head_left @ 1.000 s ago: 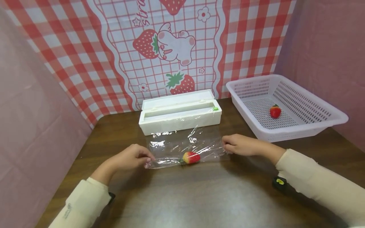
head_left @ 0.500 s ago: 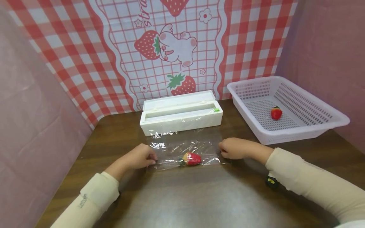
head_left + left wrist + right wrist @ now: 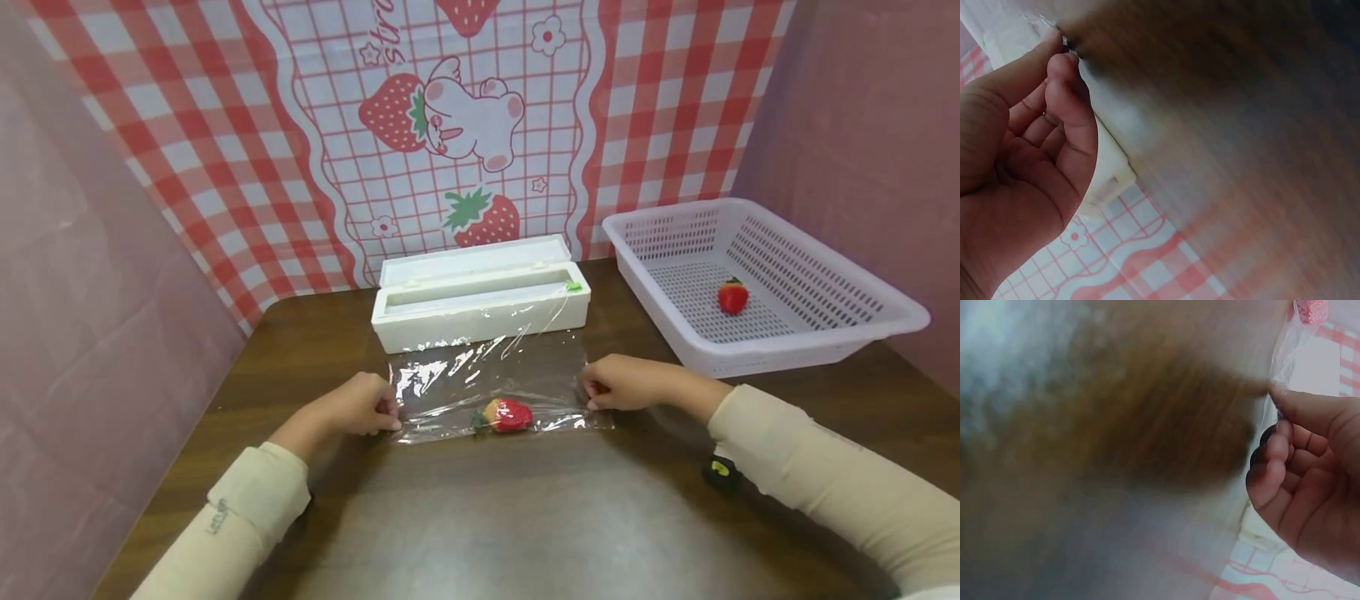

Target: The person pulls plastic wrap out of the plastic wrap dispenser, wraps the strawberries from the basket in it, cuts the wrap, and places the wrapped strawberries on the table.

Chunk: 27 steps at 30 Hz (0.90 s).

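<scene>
Clear film is pinched at one side by the left hand and at the other by the right hand. It is spread in front of an open white box on the tabletop, and a red strawberry is seen along its near edge, between the hands.

Left arm and right arm extend forward, angled inward; left hand, right hand well apart, fingers curled, thumbs pinching.
</scene>
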Tool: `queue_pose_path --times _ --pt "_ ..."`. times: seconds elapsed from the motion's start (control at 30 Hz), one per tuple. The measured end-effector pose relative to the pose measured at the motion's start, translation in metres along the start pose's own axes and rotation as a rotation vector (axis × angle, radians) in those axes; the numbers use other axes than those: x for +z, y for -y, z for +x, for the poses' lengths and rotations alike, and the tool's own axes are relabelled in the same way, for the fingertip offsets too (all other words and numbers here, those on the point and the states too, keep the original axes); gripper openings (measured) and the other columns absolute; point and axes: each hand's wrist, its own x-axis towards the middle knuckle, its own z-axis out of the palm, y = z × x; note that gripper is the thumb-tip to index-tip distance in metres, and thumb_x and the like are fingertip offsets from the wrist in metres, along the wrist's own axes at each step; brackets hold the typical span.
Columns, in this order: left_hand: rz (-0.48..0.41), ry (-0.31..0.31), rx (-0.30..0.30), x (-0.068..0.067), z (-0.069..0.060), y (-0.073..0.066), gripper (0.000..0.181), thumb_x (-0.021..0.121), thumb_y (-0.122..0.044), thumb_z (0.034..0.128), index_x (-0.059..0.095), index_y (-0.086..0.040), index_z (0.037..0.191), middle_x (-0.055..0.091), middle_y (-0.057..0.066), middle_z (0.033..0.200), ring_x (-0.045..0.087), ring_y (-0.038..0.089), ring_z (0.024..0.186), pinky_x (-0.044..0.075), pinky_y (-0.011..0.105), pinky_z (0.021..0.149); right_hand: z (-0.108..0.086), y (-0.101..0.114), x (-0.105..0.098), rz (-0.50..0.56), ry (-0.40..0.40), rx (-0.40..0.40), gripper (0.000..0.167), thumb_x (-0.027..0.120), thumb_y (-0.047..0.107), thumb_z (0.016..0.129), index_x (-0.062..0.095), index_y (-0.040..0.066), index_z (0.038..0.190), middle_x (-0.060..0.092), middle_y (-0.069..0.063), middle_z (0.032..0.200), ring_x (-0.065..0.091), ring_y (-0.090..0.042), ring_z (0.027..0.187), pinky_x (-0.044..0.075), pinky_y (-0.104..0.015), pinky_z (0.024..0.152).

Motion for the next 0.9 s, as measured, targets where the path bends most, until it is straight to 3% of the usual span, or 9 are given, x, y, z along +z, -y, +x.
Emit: queue_pose_path --times 0.17,0.33,0.6,0.9 --pt "-0.041 0.018 -0.038 -0.001 -0.003 0.0 0.021 0.077 -0.009 0.0829 0.063 -0.009 0.067 0.056 -0.005 0.055 0.052 0.006 0.046 0.047 0.022 0.044 0.001 -0.004 0.0 0.058 -0.02 -0.001 0.026 0.074 0.008 0.083 0.051 0.014 0.072 0.046 0.012 0.065 0.042 -0.001 0.061 0.041 -0.023 0.057" --pt "-0.049 0.023 -0.05 -0.001 -0.004 -0.001 0.021 0.077 -0.007 0.0823 0.063 -0.008 0.067 0.057 -0.004 0.055 0.052 0.006 0.045 0.048 0.023 0.043 0.001 -0.008 -0.001 0.049 -0.045 0.029 0.027 0.075 0.012 0.082 0.052 0.015 0.07 0.045 0.013 0.063 0.042 -0.002 0.059 0.039 -0.023 0.056" --pt "-0.056 0.033 -0.062 -0.003 -0.006 -0.002 0.019 0.076 -0.006 0.0822 0.064 -0.008 0.068 0.058 -0.004 0.055 0.053 0.007 0.045 0.049 0.023 0.044 -0.005 -0.011 -0.005 0.007 -0.006 0.218 0.038 0.064 0.037 0.093 0.05 0.015 0.065 0.044 0.008 0.06 0.041 -0.007 0.056 0.037 -0.026 0.054" --pt "-0.038 0.026 -0.032 -0.003 -0.007 -0.001 0.02 0.076 -0.005 0.0822 0.064 -0.009 0.066 0.056 -0.006 0.053 0.051 0.005 0.046 0.046 0.022 0.045 -0.007 -0.009 -0.012 0.016 0.011 0.397 0.045 0.054 0.044 0.097 0.06 0.009 0.071 0.051 0.001 0.064 0.047 -0.015 0.06 0.043 -0.033 0.058"
